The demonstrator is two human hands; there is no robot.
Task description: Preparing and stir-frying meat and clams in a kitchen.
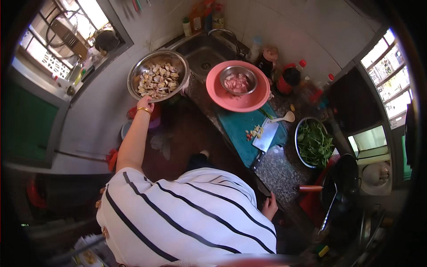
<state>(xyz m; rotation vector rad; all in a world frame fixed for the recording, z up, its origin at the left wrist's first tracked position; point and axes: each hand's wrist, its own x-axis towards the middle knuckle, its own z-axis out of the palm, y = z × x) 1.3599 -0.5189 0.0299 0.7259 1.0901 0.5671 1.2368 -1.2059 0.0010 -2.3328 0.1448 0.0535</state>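
My left hand (146,104) grips the near rim of a steel bowl (134,87) heaped with clams (159,80), at the left end of the sink. My right hand (270,208) is low by the counter's front edge, partly hidden by the striped shirt; whether it touches the edge I cannot tell. On the counter, a pink plastic basin (214,95) holds a small steel bowl of raw meat (237,83). A green cutting board (235,128) bears a cleaver (267,134) and chopped garlic (256,132). A pale ladle (287,116) lies across the board's far side.
Behind the basin is a steel sink (203,53) with a faucet (222,30). Sauce bottles (302,63) line the wall. A bowl of leafy greens (313,142) stands right of the board. Nearer on the right is a black wok (340,187) with a wooden handle and a metal utensil.
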